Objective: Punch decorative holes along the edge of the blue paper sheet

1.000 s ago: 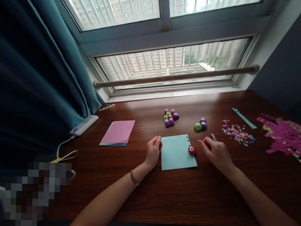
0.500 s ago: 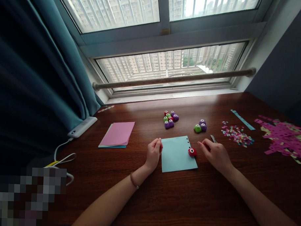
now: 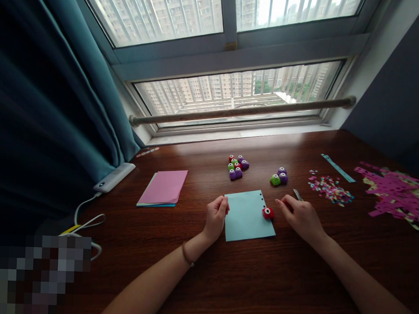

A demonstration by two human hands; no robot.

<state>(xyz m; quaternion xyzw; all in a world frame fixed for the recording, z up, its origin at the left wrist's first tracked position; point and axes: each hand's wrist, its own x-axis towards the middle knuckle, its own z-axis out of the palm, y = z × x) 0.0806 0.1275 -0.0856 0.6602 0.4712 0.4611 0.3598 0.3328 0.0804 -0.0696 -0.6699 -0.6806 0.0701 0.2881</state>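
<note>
A light blue sheet of paper (image 3: pixel 245 222) lies flat on the table, with a few small dark holes near its top right edge. On its right edge sits a small red paper punch (image 3: pixel 267 213) with an eye-like white disc. My left hand (image 3: pixel 216 217) is closed at the paper's left edge, fingertips overlapping it; whether it grips anything is hidden. To the right of the punch, my right hand (image 3: pixel 301 217) rests on the table with its fingers curled closed. A pointed metal blade (image 3: pixel 297 194) shows behind that hand; I cannot tell if it is held.
Several coloured punches (image 3: pixel 237 167) stand together farther back, with three more (image 3: pixel 279 177) to their right. Confetti (image 3: pixel 330 189), a blue strip (image 3: pixel 338 168) and pink scraps (image 3: pixel 394 193) lie right. Coloured paper (image 3: pixel 163 187) and a white device with a cable (image 3: pixel 115 177) lie left.
My left hand has shifted slightly right, so its fingertips now overlap the paper's edge. My right hand, the paper and the red punch stay in nearly the same place.
</note>
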